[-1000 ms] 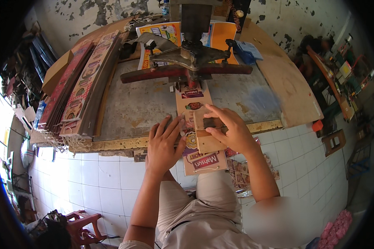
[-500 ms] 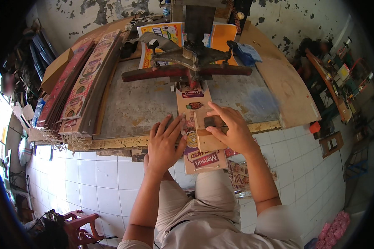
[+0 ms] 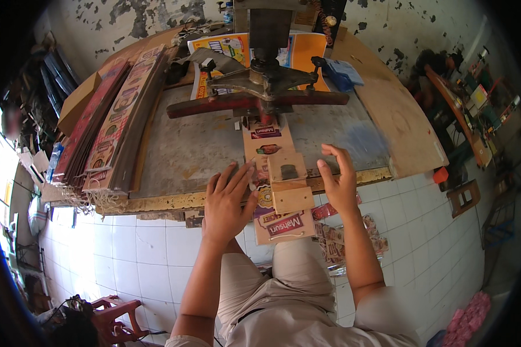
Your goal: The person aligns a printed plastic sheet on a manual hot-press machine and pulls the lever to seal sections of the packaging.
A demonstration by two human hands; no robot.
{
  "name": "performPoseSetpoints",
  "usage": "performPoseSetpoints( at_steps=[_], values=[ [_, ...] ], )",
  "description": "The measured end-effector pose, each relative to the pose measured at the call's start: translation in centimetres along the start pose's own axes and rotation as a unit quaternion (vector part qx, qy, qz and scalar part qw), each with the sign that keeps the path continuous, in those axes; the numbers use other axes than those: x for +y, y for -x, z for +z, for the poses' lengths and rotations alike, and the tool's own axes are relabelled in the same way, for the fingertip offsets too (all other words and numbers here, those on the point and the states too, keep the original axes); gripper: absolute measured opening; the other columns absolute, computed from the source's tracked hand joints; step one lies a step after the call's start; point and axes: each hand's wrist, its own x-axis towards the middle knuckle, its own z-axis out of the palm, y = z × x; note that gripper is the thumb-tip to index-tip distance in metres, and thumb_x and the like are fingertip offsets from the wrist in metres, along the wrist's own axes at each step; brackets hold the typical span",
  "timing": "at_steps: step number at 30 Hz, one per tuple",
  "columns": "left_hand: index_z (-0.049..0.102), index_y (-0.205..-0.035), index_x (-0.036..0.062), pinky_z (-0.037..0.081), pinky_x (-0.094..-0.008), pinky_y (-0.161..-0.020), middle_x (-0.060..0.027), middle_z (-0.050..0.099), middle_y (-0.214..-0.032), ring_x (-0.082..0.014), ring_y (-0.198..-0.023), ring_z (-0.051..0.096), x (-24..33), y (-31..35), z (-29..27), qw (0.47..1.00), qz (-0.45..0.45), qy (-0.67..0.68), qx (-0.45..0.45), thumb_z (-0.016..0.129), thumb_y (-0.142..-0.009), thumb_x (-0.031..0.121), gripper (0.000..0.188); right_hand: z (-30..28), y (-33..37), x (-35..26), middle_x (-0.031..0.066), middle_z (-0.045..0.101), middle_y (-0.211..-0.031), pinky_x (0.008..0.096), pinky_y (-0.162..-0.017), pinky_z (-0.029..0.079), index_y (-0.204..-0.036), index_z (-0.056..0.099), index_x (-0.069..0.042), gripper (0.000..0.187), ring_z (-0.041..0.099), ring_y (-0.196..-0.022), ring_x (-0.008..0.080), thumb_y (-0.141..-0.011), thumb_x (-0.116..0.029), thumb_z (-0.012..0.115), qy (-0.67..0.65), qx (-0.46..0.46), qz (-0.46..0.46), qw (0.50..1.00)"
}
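Note:
A long printed cardboard strip (image 3: 266, 148) runs from under the head of a dark metal press (image 3: 267, 81) toward me, its near end overhanging the table edge above my lap. Across the strip lies a small wooden block (image 3: 292, 199) with a dark square patch on it. My left hand (image 3: 228, 199) rests flat at the strip's left edge, fingers spread. To the right of the block, my right hand (image 3: 340, 182) is raised with nothing in it, thumb and forefinger apart. Its other fingers are partly hidden.
Tall stacks of printed strips with strings (image 3: 118, 115) lean on the table's left side. Colourful printed sheets (image 3: 309, 52) and a blue packet (image 3: 342, 74) lie behind the press. Loose printed strips (image 3: 333, 240) are on the tiled floor, and a red stool (image 3: 117, 318) stands at lower left.
My right hand has let go of the wooden block and moved off to the right. My left hand has stayed nearly in place at the strip's edge.

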Motion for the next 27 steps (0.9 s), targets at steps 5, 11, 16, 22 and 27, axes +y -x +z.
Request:
performPoseSetpoints(
  at_steps=[5,11,16,22,27],
  values=[
    [0.055,-0.161,0.0062,0.037,-0.0561,-0.127,-0.0123,0.061,-0.163,-0.0371,-0.154,0.053,0.4,0.1,-0.2,0.994,-0.065,0.08,0.038,0.078,-0.096,0.022,0.071,0.3,0.4,1.1,0.0054,0.072,-0.092,0.037,-0.088,0.054,-0.138,0.072,-0.004,0.035,0.068,-0.09,0.0184,-0.107,-0.019,0.077,-0.034,-0.023,0.082,0.996],
    [0.056,-0.16,0.0056,0.037,-0.0567,-0.128,-0.0155,0.06,-0.161,-0.039,-0.154,0.052,2.1,-1.8,-1.3,0.994,0.021,0.11,0.008,0.079,-0.092,0.022,0.073,0.8,0.2,1.2,0.0034,0.071,-0.076,0.0321,-0.082,0.053,-0.138,0.073,-0.001,0.038,0.066,-0.074,0.0118,-0.104,-0.017,0.081,-0.143,-0.007,0.116,0.983],
    [0.063,-0.154,0.0051,0.035,-0.0571,-0.13,-0.0147,0.062,-0.162,-0.0375,-0.157,0.051,3.0,-3.0,-1.0,0.985,0.071,0.142,-0.065,0.079,-0.094,0.03,0.066,0.3,0.1,1.1,0.0052,0.074,-0.077,0.0353,-0.086,0.053,-0.128,0.079,-0.002,0.03,0.068,-0.075,0.0161,-0.101,-0.015,0.083,-0.113,-0.041,0.111,0.987],
    [0.064,-0.155,0.0068,0.034,-0.0564,-0.131,-0.0124,0.064,-0.161,-0.0351,-0.158,0.051,3.4,-2.9,-0.8,0.985,0.052,0.149,-0.061,0.078,-0.095,0.032,0.067,0.2,0.5,1.1,0.0033,0.078,-0.089,0.0425,-0.101,0.046,-0.122,0.086,-0.013,0.022,0.068,-0.091,0.0219,-0.1,-0.019,0.083,0.005,-0.047,0.059,0.997],
    [0.064,-0.155,0.0073,0.034,-0.0559,-0.131,-0.0122,0.064,-0.162,-0.0336,-0.159,0.051,3.3,-2.8,-0.8,0.987,0.057,0.132,-0.068,0.078,-0.095,0.032,0.067,0.1,0.4,0.7,0.0019,0.08,-0.093,0.0435,-0.107,0.041,-0.119,0.088,-0.015,0.018,0.067,-0.095,0.0208,-0.102,-0.019,0.081,0.04,-0.058,0.016,0.997]
  ],
)
